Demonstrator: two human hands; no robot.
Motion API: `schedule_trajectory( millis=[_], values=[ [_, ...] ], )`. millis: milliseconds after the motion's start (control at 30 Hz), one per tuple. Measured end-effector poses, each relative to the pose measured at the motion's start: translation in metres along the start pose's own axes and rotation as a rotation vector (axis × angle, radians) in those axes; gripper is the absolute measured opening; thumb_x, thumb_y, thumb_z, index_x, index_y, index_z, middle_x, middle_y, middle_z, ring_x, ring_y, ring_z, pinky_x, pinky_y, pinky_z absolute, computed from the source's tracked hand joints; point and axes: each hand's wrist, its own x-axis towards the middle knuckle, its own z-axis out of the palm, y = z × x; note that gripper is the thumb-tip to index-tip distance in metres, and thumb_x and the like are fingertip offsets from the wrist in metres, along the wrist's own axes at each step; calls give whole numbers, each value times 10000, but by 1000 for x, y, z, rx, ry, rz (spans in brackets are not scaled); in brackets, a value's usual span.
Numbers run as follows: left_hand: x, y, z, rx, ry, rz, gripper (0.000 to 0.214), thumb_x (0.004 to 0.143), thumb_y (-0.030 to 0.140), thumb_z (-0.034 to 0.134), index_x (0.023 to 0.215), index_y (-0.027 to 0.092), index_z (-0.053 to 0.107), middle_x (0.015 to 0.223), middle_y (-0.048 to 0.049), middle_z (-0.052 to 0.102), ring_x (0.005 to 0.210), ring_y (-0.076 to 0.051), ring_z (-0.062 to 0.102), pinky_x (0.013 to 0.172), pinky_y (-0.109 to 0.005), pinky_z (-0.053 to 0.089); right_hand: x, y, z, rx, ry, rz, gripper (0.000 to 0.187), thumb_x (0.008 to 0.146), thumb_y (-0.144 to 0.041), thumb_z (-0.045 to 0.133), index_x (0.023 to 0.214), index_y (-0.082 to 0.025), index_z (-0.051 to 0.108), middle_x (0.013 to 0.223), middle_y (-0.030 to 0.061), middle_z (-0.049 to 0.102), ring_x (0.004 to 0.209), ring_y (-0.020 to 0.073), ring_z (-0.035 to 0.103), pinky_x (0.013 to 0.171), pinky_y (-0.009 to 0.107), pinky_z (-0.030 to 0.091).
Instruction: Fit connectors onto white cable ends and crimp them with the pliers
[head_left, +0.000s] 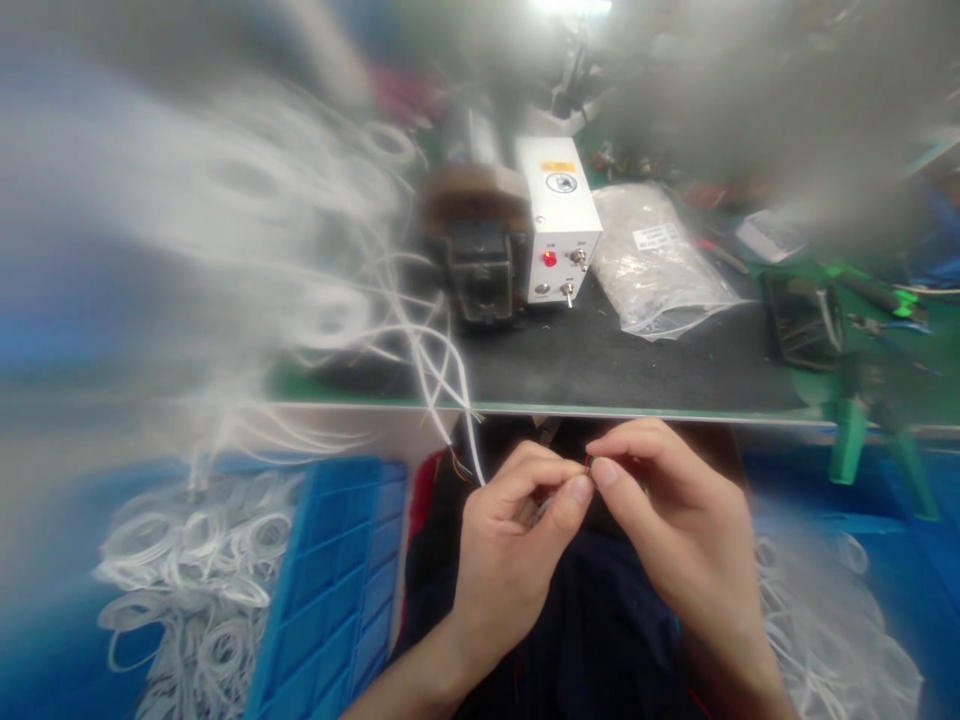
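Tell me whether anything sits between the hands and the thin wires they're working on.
Nothing visible does: the left hand and right hand meet right at the thin wires, though they partly hide them. The white box stands farther back, beyond both hands.

Thin wires (588, 463) at the fingertips (578, 488), mostly hidden

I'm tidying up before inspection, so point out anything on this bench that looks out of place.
The green two-handled tool juts past the bench's front edge, where it might get knocked off. White cables cross one another and trail over that edge too.
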Motion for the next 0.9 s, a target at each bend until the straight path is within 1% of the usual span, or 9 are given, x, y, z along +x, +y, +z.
schedule_trajectory(
  millis=[100,233,333,467,700,900],
  values=[
    [0,1,0,15,13,13,124,1032,229,735,947,213,823,899,-26,704,841,-167,655,770,-284,510,1,0,0,18,-7,5,133,1014,-154,707,923,-250,724,908,-2,691,838,168,652,699,289,495],
    [0,1,0,24,23,17,123,1032,226,734,950,219,825,903,-25,709,838,-164,652,763,-283,504,-1,-1,0,21,14,17,157,1014,-152,702,890,-247,702,888,-5,666,820,166,626,688,290,475],
    [1,2,0,47,7,14,126,1032,227,731,946,217,823,900,-24,710,835,-164,653,757,-286,502,-1,-1,1,21,24,15,153,1014,-149,702,899,-251,705,900,-7,666,832,165,621,696,290,471],
    [1,4,1,51,-17,23,131,1037,215,722,944,218,815,899,-13,704,835,-153,651,763,-280,500,1,-2,0,30,-2,13,148,1012,-142,708,921,-258,720,907,-17,675,834,155,624,707,284,471],
    [1,2,0,36,1,10,132,1035,218,726,941,218,819,890,-14,705,829,-155,640,763,-278,490,-2,0,-2,65,0,52,122,1030,-197,724,921,-251,728,894,-11,678,821,160,635,712,287,484],
    [2,2,0,25,6,5,133,1035,223,729,937,226,819,894,-7,704,834,-150,638,768,-272,487,-3,0,-1,57,17,47,132,1033,-183,708,917,-246,715,889,-2,667,813,168,626,693,298,477]
  ],
)
